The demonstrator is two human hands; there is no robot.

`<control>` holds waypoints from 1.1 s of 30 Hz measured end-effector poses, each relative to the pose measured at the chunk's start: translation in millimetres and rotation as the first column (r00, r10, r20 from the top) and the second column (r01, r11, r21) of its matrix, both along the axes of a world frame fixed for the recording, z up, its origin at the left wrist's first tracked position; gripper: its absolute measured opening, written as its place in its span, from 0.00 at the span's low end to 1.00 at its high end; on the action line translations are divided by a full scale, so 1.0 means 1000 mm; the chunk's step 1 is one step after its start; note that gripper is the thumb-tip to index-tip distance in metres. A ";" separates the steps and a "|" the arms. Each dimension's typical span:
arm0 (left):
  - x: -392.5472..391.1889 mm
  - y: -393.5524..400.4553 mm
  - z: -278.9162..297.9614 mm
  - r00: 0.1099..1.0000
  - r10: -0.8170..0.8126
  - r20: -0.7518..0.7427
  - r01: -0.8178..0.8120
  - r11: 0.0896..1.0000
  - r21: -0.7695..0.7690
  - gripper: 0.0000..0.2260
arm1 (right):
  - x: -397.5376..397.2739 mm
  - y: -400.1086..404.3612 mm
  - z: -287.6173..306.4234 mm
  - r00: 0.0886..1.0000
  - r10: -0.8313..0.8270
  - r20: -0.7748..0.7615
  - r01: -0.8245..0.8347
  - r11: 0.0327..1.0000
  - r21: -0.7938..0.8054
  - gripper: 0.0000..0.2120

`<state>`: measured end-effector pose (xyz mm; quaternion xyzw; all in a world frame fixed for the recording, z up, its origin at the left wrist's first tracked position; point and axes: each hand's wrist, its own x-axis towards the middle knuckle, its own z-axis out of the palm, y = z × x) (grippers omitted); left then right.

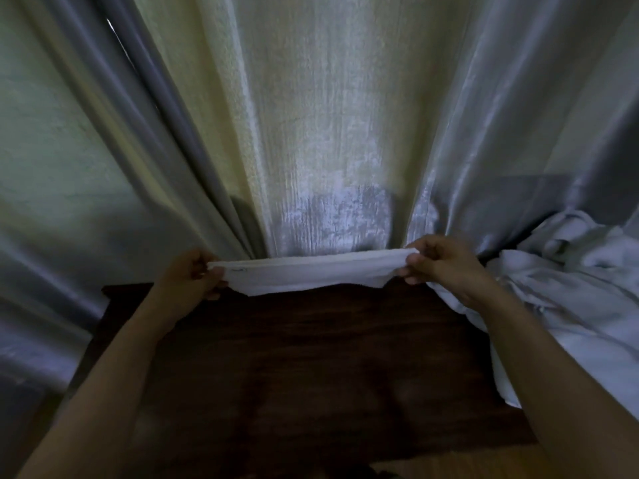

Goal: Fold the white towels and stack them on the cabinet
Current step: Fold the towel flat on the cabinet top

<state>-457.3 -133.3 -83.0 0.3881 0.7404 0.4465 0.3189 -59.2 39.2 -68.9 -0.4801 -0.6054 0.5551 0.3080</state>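
Observation:
A white towel (311, 273), folded into a narrow band, is stretched flat between my two hands just above the far edge of the dark wooden cabinet top (311, 368). My left hand (188, 278) pinches its left end, and my right hand (446, 262) pinches its right end. A loose heap of white towels (570, 288) lies at the right, spilling over the cabinet's right edge.
Pale, shiny curtains (328, 133) hang right behind the cabinet and fill the back of the view. A green wall (45, 140) shows at the left. A strip of light floor (449, 464) appears below the cabinet's near edge.

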 end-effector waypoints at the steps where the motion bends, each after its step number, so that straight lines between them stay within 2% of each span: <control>1: 0.004 -0.006 -0.009 1.000 0.002 -0.004 -0.002 1.000 -0.028 0.05 | 0.001 -0.006 -0.010 1.000 0.000 0.020 0.001 0.999 -0.043 0.05; 6: 0.016 -0.020 -0.039 0.997 -0.003 -0.075 -0.009 0.986 -0.168 0.03 | 0.005 -0.026 -0.044 0.989 0.039 0.146 0.001 0.963 -0.270 0.05; 9: 0.015 -0.018 -0.046 0.999 -0.003 -0.049 -0.008 0.974 -0.227 0.02 | 0.002 -0.029 -0.049 0.989 0.035 0.143 0.010 0.952 -0.307 0.07; 14: 0.005 -0.004 -0.038 0.995 0.083 -0.057 -0.090 0.986 -0.138 0.03 | -0.012 -0.030 -0.021 0.996 -0.057 0.062 0.067 0.982 -0.178 0.09; 17: 0.004 0.005 -0.024 0.990 0.099 -0.096 -0.104 0.993 -0.051 0.04 | -0.022 -0.031 0.011 0.998 -0.045 0.043 0.049 0.994 -0.095 0.12; 20: 0.017 0.014 -0.001 0.984 0.059 -0.167 -0.048 0.997 0.068 0.05 | -0.036 -0.038 0.042 0.999 0.017 0.043 -0.016 1.000 -0.022 0.12; 24: 0.053 0.034 0.032 0.935 0.024 -0.354 0.055 0.976 0.211 0.03 | -0.065 -0.044 0.070 0.992 0.073 0.101 -0.079 0.995 0.056 0.11; 28: 0.093 0.049 0.052 0.864 -0.055 -0.500 0.204 0.947 0.249 0.03 | -0.092 -0.045 0.082 0.983 0.129 0.131 -0.142 0.985 0.098 0.13; 30: 0.105 0.054 0.055 0.850 -0.086 -0.520 0.252 0.933 0.257 0.04 | -0.101 -0.045 0.084 0.976 0.154 0.151 -0.171 0.980 0.105 0.12; 33: 0.103 0.058 0.056 0.852 -0.083 -0.517 0.236 0.942 0.238 0.04 | -0.102 -0.041 0.084 0.979 0.151 0.139 -0.164 0.983 0.083 0.08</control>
